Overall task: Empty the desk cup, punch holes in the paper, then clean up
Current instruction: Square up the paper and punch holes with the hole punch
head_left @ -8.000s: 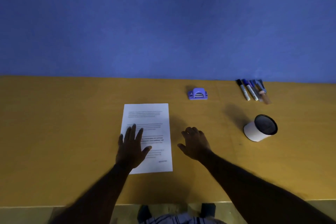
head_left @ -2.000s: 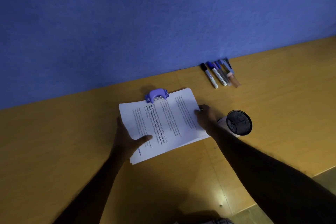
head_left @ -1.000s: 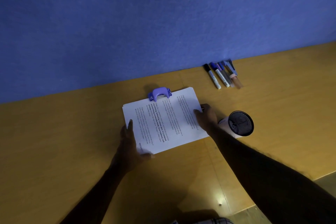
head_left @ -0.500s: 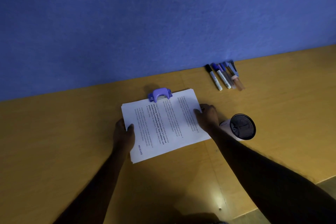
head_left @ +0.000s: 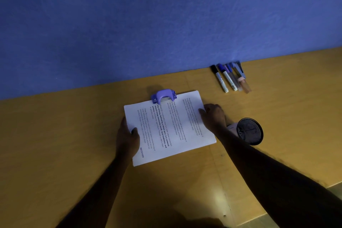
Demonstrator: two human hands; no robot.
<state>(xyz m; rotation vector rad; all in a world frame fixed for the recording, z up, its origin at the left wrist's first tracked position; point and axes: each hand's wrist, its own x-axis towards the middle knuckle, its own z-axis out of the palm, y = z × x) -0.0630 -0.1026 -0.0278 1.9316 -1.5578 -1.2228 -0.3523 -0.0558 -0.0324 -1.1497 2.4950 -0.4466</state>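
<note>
A printed white paper point(head_left: 172, 127) lies turned sideways on the yellow desk point(head_left: 55, 144). Its far edge sits in the mouth of a purple hole punch point(head_left: 163, 96). My left hand point(head_left: 127, 139) grips the paper's left edge, thumb on top. My right hand point(head_left: 212, 115) pinches the right edge near the far corner. The white desk cup point(head_left: 248, 131) with a black mesh inside lies on its side just right of my right wrist. Several markers and pens point(head_left: 230, 78) lie in a row by the blue wall.
A blue wall point(head_left: 166, 24) rises along the desk's far edge. The desk's near right corner point(head_left: 331, 185) ends over a greenish floor. The pens lie about a hand's width beyond the cup.
The paper was turned sideways and slid into the hole punch. In the last second my left hand shifted from the near left corner up onto the left edge.
</note>
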